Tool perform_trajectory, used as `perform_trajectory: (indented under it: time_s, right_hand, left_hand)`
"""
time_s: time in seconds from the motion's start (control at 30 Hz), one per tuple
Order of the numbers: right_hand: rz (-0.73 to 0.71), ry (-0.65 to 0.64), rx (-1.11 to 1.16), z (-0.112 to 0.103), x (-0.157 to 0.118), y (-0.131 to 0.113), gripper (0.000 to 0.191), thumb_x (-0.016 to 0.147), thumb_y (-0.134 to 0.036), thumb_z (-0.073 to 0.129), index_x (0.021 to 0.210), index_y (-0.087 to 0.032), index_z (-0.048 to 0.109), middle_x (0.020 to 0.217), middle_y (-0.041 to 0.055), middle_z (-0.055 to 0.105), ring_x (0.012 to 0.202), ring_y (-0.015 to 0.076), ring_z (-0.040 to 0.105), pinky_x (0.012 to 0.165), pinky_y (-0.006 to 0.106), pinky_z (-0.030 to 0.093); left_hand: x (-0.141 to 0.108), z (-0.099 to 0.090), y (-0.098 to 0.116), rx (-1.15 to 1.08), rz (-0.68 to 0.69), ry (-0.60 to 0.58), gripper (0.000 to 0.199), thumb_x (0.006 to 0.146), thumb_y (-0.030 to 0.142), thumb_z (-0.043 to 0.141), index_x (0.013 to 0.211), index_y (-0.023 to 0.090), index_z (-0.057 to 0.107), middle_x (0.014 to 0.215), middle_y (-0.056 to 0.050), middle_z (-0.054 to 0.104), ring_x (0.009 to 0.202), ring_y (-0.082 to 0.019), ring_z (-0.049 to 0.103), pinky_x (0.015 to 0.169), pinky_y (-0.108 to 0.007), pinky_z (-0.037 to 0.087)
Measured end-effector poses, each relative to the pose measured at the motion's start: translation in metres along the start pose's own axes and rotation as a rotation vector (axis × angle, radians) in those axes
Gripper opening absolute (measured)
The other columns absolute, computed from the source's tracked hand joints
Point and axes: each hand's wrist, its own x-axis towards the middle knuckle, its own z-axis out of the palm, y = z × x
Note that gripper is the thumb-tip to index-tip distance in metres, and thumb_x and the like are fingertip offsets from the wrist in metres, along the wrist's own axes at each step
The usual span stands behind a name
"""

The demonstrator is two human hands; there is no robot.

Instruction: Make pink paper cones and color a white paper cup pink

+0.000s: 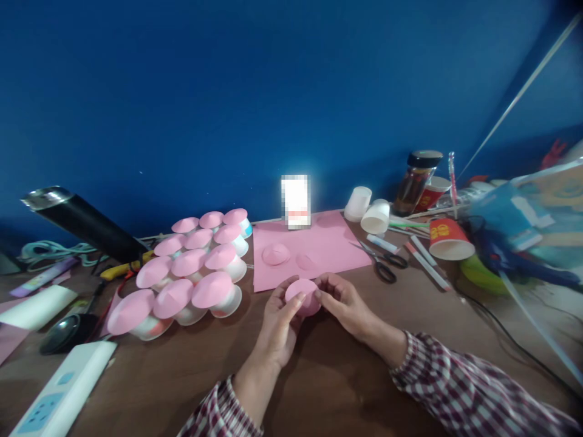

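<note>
A pink paper disc (302, 296) is held between both hands above the brown table. My left hand (281, 320) grips its left side, thumb laid on top. My right hand (345, 302) pinches the right edge between thumb and fingers. Just beyond lies a pink paper sheet (334, 240), with a pink paper circle (276, 255) and a second round shape (306, 262) on it. To the left stand several white paper cups (228, 298) in rows, each topped with a shallow pink paper cone (173, 298).
Right of the sheet lie scissors (383, 262), a glue stick (383, 244), white cups (376, 216), a red paper cup (450, 239) and a dark-lidded bottle (416, 182). At left are a black flask (86, 221) and a white power strip (64, 388). A cable crosses the right side.
</note>
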Motion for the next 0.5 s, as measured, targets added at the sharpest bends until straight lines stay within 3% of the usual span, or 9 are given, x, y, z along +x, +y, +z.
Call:
perform_trajectory:
  time_s: [0.1,0.23,0.5]
  right_hand:
    - [-0.009,0.021,0.021,0.0013,-0.0001,-0.0008,0.024,0.080,-0.036,0.061,0.092,-0.017,0.054,0.078,0.0011,0.056,0.068,0.0122,0.052,0.061,0.024,0.044]
    - [-0.024,0.016,0.025,0.0014,-0.0005,0.0008,0.030,0.080,-0.035,0.063,0.101,-0.018,0.051,0.076,0.0003,0.057,0.068,0.0127,0.054,0.061,0.024,0.045]
    - [-0.058,0.006,-0.047,0.0040,-0.0037,-0.0065,0.020,0.082,-0.025,0.059,0.099,-0.018,0.052,0.083,0.0025,0.061,0.076,0.0141,0.060,0.068,0.026,0.049]
  left_hand:
    - [-0.0004,0.0004,0.0006,0.000,-0.008,-0.030,0.044,0.069,0.019,0.074,0.108,0.017,0.057,0.094,-0.006,0.068,0.084,-0.015,0.064,0.079,-0.028,0.049]
    - [-0.0001,-0.0001,0.0006,0.022,-0.023,-0.085,0.024,0.073,0.023,0.071,0.093,0.013,0.064,0.087,-0.007,0.069,0.079,-0.015,0.064,0.078,-0.027,0.049]
    - [0.0003,0.0000,0.0006,0.047,-0.025,-0.114,0.019,0.074,0.022,0.070,0.089,0.011,0.067,0.085,-0.008,0.071,0.079,-0.015,0.064,0.079,-0.028,0.049]
